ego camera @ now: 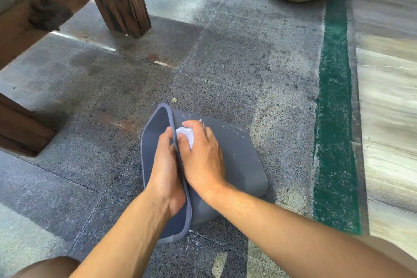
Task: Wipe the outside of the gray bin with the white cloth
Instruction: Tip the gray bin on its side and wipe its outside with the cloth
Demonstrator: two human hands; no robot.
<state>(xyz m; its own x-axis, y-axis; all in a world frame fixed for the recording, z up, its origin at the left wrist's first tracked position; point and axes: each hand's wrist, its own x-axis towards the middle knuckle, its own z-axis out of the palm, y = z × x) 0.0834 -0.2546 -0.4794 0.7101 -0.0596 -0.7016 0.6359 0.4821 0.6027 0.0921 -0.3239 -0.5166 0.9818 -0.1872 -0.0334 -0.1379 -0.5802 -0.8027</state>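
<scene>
Gray bin (pixel 237 160): laid sideways on floor (pixel 225 63); judged light, stiff, best steadied by rim. Left hand (pixel 165 165) grip closed over rim; right hand (pixel 203 153) grip pressed white cloth (pixel 187 136) against outer wall.

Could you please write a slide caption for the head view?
Left hand steadies the tipped gray bin while right hand presses the white cloth against its outside.

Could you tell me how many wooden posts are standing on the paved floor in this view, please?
2. One wooden post stands at the upper left, beyond the gray bin; the other post meets the floor at the left edge. More may be out of frame.
</scene>
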